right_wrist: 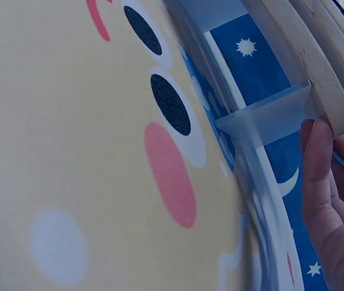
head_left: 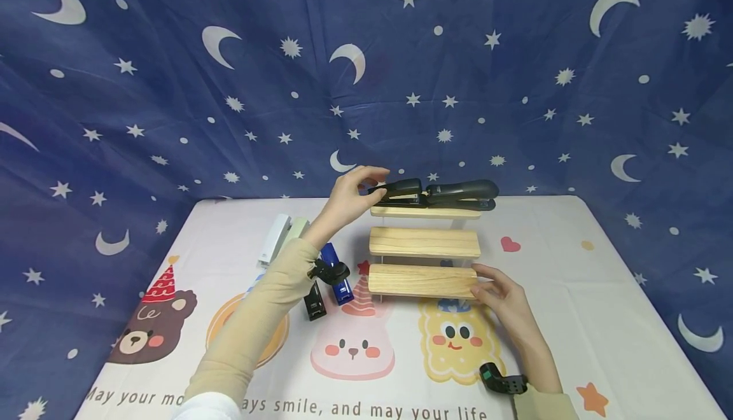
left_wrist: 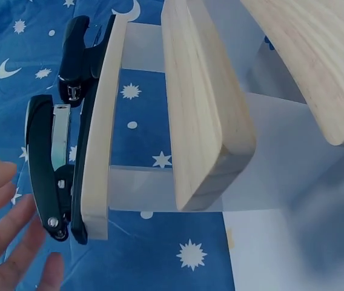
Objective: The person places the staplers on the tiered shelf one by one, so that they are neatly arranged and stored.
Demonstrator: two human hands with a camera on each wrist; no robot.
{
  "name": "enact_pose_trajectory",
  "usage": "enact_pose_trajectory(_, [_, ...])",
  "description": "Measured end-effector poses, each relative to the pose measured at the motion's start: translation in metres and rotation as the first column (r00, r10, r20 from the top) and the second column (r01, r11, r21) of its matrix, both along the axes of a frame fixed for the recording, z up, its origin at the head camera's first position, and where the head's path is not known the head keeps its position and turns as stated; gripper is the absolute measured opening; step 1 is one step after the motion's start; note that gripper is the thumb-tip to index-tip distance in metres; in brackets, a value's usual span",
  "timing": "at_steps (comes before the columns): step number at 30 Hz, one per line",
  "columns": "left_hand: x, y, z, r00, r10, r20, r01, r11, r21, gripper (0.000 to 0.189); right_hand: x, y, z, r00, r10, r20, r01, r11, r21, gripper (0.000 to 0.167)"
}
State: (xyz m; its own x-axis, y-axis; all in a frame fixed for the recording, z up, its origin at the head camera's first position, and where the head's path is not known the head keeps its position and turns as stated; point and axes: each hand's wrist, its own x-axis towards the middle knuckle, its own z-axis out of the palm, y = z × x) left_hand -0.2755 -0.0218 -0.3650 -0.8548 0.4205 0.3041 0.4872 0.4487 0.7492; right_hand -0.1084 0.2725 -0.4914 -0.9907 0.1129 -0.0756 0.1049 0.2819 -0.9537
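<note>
Left hand (head_left: 349, 198) of mine is raised at the left end of the top step, its fingers straight and loose, the tips right at the end of the nearer black stapler (head_left: 399, 192) without curling round it; from the wrist view those fingers (left_wrist: 5, 242) sit just beside its hinge end. Under everything lies the printed tablecloth (head_left: 572, 305) with its bear, rabbit and yellow cartoon faces, and behind it hangs the blue cloth (head_left: 172, 89) of moons and stars. On the cloth stands the three-step wooden rack (head_left: 424, 242), pale boards on clear side walls. My right hand (head_left: 506, 302) rests against the right end of the lowest step (head_left: 420, 280), fingers gently bent, the thumb and fingertips (right_wrist: 317, 176) touching the board's edge. Two black staplers lie end to end along the top step (head_left: 425, 212): the one by my left hand and a second stapler (head_left: 464, 193) to its right. Left of the rack, on the tablecloth, lie a white stapler (head_left: 275, 239), a pale green one (head_left: 296, 229), a blue stapler (head_left: 336, 275) and a small black stapler (head_left: 314, 301).
</note>
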Motion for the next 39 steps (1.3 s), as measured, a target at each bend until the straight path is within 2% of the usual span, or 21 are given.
enact_pose_trajectory(11, [0.008, -0.025, -0.001, 0.993, 0.081, -0.085, -0.07, 0.99, 0.123, 0.034, 0.001, 0.001, 0.003, 1.0, 0.001, 0.004, -0.001, 1.0, 0.003, 0.051])
enact_pose_trajectory(14, [0.009, -0.034, -0.001, 0.989, 0.114, -0.099, -0.101, 0.987, 0.127, 0.034, 0.001, 0.001, 0.003, 1.0, -0.003, 0.009, 0.003, 1.0, 0.001, 0.051])
enact_pose_trajectory(20, [0.011, -0.054, -0.002, 0.978, 0.189, -0.084, -0.178, 0.977, 0.118, 0.032, -0.001, 0.0, 0.002, 1.0, -0.001, 0.012, 0.001, 1.0, -0.003, 0.051])
enact_pose_trajectory(28, [0.009, -0.083, -0.015, 0.965, 0.238, -0.108, -0.225, 0.967, 0.122, 0.03, -0.001, 0.0, 0.001, 1.0, 0.0, 0.013, 0.0, 1.0, 0.004, 0.051])
enact_pose_trajectory(39, [0.01, -0.109, -0.035, 0.943, 0.329, -0.047, -0.323, 0.941, 0.106, 0.03, -0.001, -0.002, 0.004, 1.0, -0.006, 0.013, 0.006, 1.0, -0.014, 0.05])
